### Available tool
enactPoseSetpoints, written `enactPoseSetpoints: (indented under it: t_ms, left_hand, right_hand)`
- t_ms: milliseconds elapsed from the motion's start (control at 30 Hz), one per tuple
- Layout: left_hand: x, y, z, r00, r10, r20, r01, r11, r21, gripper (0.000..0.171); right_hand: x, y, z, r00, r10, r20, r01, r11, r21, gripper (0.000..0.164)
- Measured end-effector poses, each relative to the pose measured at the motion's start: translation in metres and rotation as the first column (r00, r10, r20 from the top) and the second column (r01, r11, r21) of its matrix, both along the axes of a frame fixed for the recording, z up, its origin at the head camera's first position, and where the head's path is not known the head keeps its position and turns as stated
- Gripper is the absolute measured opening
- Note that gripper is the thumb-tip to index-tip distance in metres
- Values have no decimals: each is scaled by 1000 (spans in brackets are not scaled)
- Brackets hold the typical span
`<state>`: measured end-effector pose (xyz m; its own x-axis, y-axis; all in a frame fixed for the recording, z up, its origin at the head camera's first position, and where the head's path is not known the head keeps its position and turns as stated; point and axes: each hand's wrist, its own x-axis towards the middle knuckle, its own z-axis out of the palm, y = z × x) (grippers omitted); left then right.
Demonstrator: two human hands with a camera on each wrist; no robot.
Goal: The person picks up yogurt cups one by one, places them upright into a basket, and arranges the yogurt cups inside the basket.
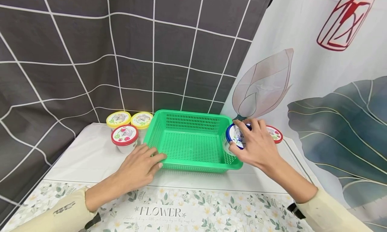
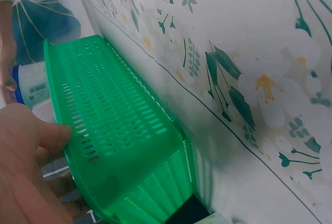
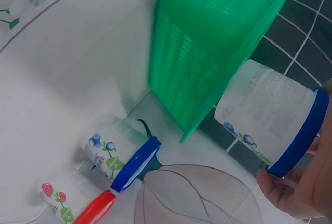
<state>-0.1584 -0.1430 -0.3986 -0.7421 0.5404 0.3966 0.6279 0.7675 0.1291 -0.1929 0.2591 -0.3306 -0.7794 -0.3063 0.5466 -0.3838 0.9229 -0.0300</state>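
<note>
Cream sleeves (image 1: 60, 212) lie over the counter's (image 1: 90, 151) near side. At the green basket's (image 1: 193, 165) right end, toward the counter's right edge, the right grip (image 1: 257, 146) holds a blue-lidded tub (image 1: 234, 138) round its top; the left grip (image 1: 139, 166) pinches the basket's near-left corner. The tub is probably light, stiff and slick, so a lower hold round its side seems surer.

- A dark curtain (image 1: 133, 40), gridded in white, forms the backdrop.
- Pale drapery (image 1: 290, 27) at right bears a pink bud (image 1: 263, 84), red emblem (image 1: 352, 15) and blue-grey leaf (image 1: 353, 121).
- "FLOWER" lettering (image 1: 161, 212) runs across a blossom-print tablecloth (image 1: 242, 206).
</note>
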Motion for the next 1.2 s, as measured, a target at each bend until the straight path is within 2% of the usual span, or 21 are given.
enactPoseSetpoints:
  t_ms: [233, 467, 767, 1200]
  left_hand:
    - [-1, -1, -1, 1000, 4, -4, -4, 1000, -2, 26]
    - [0, -1, -1, 1000, 2, -8, -2, 1000, 0, 26]
    - [1, -1, -1, 1000, 5, -6, -5, 1000, 0, 25]
    - [1, -1, 1, 1000, -4, -4, 4, 1000, 5, 25]
  right_hand:
    - [-1, -7, 0, 1000, 27, -7, -27, 1000, 8, 71]
    - [0, -15, -2, 998, 49, 46, -50, 999, 10, 73]
    - [-1, -23, -7, 994, 33, 106, -38, 998, 43, 73]
    - [-5, -29, -16, 979, 44, 197, -53, 998, 42, 74]
